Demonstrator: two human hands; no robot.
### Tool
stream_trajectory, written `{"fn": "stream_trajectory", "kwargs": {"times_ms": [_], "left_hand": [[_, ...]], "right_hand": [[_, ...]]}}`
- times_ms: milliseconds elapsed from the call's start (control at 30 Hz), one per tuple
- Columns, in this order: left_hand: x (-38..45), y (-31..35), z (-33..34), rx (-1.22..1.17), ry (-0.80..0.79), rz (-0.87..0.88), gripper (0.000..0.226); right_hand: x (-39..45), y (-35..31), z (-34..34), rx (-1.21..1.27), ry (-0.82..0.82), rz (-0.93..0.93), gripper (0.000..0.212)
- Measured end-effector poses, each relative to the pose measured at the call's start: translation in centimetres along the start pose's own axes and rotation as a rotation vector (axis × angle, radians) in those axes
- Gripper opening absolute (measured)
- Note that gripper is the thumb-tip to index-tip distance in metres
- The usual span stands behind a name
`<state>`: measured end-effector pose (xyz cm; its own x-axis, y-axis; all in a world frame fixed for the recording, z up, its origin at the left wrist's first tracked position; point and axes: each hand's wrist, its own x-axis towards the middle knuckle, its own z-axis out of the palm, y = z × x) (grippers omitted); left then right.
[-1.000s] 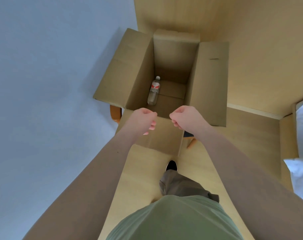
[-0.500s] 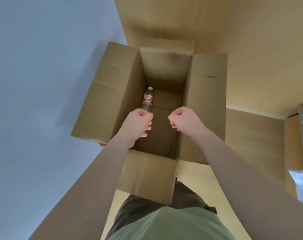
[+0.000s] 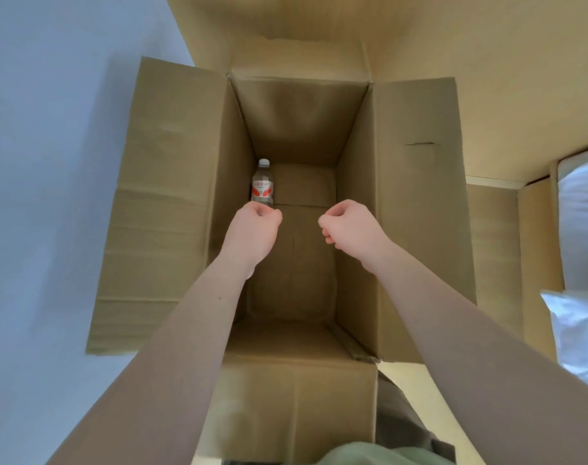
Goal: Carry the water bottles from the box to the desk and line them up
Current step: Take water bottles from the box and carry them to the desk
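Observation:
One clear water bottle (image 3: 262,184) with a red-and-white label and white cap lies on the bottom of a tall open cardboard box (image 3: 356,209), against its left wall. My left hand (image 3: 254,231) hangs over the box opening with fingers curled, holding nothing; it covers the bottle's near end in the view. My right hand (image 3: 351,229) is level with it, to the right above the middle of the box, fingers also curled and empty. The desk is out of view.
The box's four flaps are folded outward. A pale blue wall (image 3: 51,162) rises on the left. Wooden floor (image 3: 487,62) lies behind and right of the box. White bedding (image 3: 581,229) shows at the right edge. My legs are just below the box.
I have stepped up to the box and lean over it, so it fills the view. Both hands moved forward from the near flap to above the opening, still curled and empty.

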<state>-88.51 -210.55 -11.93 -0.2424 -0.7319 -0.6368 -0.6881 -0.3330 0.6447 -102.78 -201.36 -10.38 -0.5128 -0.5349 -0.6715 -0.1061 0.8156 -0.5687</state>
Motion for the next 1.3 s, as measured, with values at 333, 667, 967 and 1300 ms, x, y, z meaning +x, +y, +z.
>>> {"fn": "stream_trajectory", "kwargs": {"times_ms": [333, 667, 967, 1300], "left_hand": [[9.1, -1.6, 1.5, -0.033, 0.062, -0.034, 0.03], [16.7, -2.6, 6.2, -0.009, 0.127, -0.168, 0.069], [22.2, -4.5, 9.5, 0.012, 0.157, -0.28, 0.088], [27.8, -5.6, 10.9, -0.024, 0.187, -0.388, 0.09]], "right_hand": [[8.9, -1.0, 3.8, 0.006, 0.0, 0.04, 0.026], [16.5, -0.2, 6.6, 0.191, 0.054, 0.132, 0.018], [20.1, 0.4, 7.3, 0.308, 0.034, 0.19, 0.017], [23.4, 0.4, 8.7, 0.36, 0.074, 0.297, 0.03]]}}
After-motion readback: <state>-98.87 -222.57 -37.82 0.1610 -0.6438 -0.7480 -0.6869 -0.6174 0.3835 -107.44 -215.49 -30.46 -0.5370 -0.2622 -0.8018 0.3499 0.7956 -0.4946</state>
